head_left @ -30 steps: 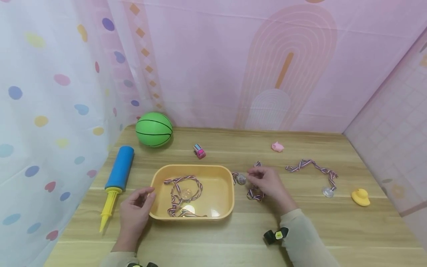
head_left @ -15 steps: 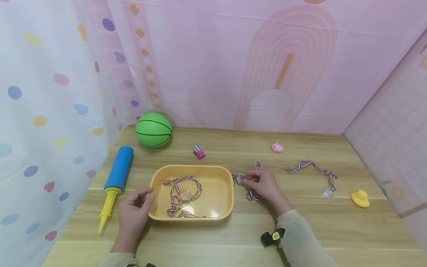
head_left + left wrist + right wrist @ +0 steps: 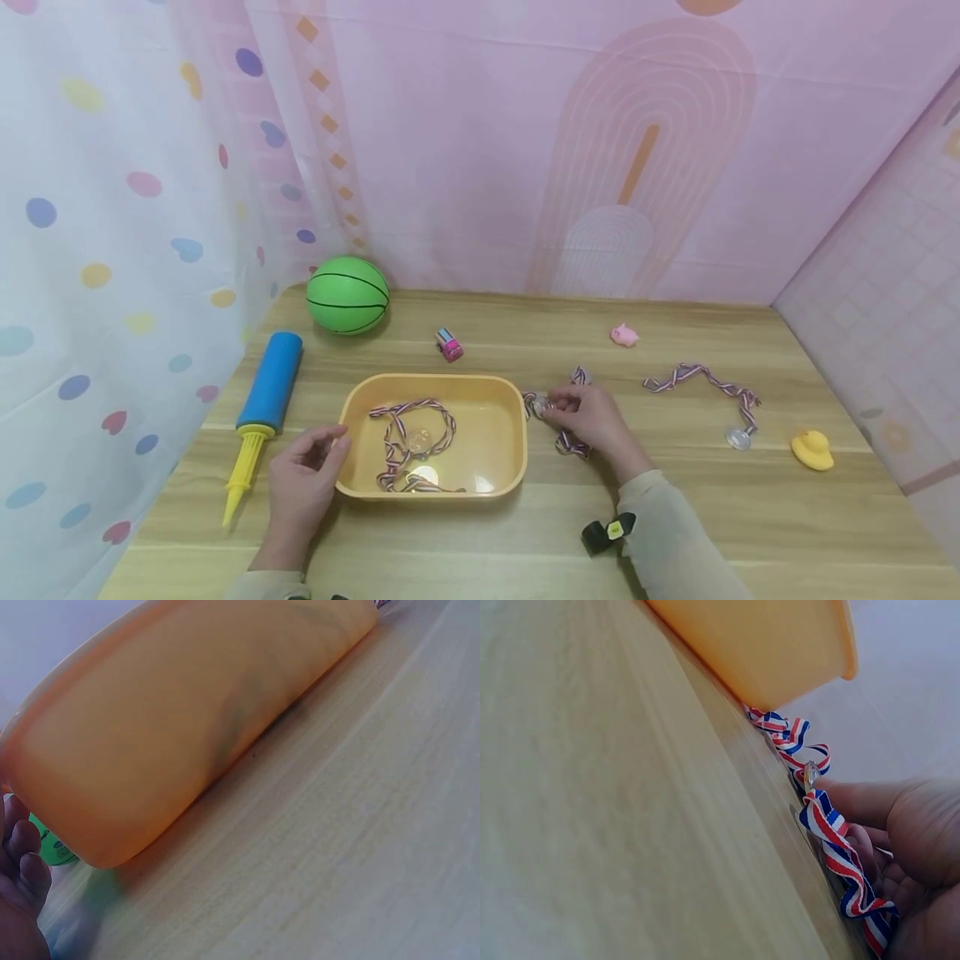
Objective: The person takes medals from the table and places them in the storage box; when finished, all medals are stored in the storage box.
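My left hand [image 3: 302,473] pinches the left rim of a yellow plastic tub [image 3: 480,494], fingers at the edge; the left wrist view shows the tub's outer wall [image 3: 187,727]. Inside lie two gold medals [image 3: 420,440] with striped ribbons. Right of the tub, my right hand [image 3: 594,419] pinches a silver medal [image 3: 541,406] low over the table. The right wrist view has the medal [image 3: 811,775] nearly edge-on at the thumb tip, its red, white and blue ribbon [image 3: 836,851] running beside the fingers. Part of that ribbon is hidden under the hand.
Another silver medal [image 3: 738,438] with its ribbon lies right, near a yellow rubber duck [image 3: 812,450]. Behind are a pink pig toy [image 3: 624,335], a small toy car [image 3: 449,344] and a green ball [image 3: 348,295]. A blue and yellow hand pump [image 3: 272,383] lies left of the tub.
My right hand has moved slightly left, and its fingertips have come onto the silver medal. My left hand stays at the tub's rim.
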`<action>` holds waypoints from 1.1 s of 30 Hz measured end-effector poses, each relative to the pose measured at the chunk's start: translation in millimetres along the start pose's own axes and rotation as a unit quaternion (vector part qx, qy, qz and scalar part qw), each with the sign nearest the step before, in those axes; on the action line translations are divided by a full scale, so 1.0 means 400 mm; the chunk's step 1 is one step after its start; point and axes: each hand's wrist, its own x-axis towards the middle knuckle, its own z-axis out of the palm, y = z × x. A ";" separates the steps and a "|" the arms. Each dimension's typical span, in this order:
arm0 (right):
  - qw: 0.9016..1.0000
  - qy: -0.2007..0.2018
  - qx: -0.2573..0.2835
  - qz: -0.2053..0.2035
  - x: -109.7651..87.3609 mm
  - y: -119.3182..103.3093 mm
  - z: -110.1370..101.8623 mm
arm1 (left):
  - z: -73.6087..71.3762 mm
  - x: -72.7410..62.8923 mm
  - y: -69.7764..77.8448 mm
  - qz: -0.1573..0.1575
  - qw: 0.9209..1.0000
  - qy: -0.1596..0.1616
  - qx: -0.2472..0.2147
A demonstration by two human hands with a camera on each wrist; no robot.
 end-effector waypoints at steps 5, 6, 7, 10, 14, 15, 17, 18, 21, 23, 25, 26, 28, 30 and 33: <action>1.000 0.006 -0.012 0.008 0.000 -0.002 0.004 | 0.000 0.001 0.005 -0.012 1.000 -0.002 0.011; 1.000 0.007 -0.015 0.010 0.000 -0.003 0.004 | 0.000 0.001 0.009 -0.014 1.000 -0.002 0.012; 1.000 0.008 -0.017 0.011 -0.001 -0.004 0.004 | 0.000 -0.001 0.019 -0.015 1.000 -0.003 0.015; 1.000 0.009 -0.019 0.016 -0.001 -0.007 0.002 | 0.001 -0.007 0.049 -0.013 1.000 -0.003 0.016; 0.999 0.007 -0.018 0.026 -0.002 -0.009 0.001 | 0.001 -0.006 0.048 -0.011 1.000 -0.003 0.010; 0.999 0.007 -0.017 0.026 -0.001 -0.009 0.001 | 0.000 -0.004 0.038 -0.012 1.000 -0.003 0.011; 0.999 0.008 -0.016 0.027 -0.002 -0.008 0.001 | 0.000 0.000 0.015 -0.015 1.000 -0.004 0.010; 1.000 0.009 -0.013 0.027 -0.002 -0.007 0.000 | 0.000 0.001 0.010 -0.020 1.000 -0.003 0.016; 1.000 0.009 0.003 0.021 -0.002 -0.005 -0.003 | 0.000 0.003 -0.001 -0.019 1.000 -0.004 0.025; 0.999 0.005 0.025 0.021 -0.003 -0.002 -0.005 | -0.001 0.003 -0.005 -0.019 0.999 -0.005 0.026; 0.998 0.000 0.050 0.023 -0.005 -0.001 -0.007 | -0.002 0.002 -0.008 -0.019 0.999 -0.004 0.027; 0.998 -0.003 0.063 0.025 -0.006 -0.001 -0.008 | -0.002 0.002 -0.010 -0.019 1.000 -0.004 0.025; 0.996 -0.009 0.084 0.026 -0.007 -0.001 -0.010 | -0.003 0.001 -0.012 -0.018 1.000 -0.004 0.023; 0.995 -0.014 0.100 0.026 -0.008 -0.002 -0.011 | -0.003 0.001 -0.010 -0.015 1.000 -0.003 0.020; 0.993 -0.019 0.118 0.024 -0.009 -0.003 -0.014 | -0.003 0.001 -0.007 -0.011 1.000 -0.003 0.013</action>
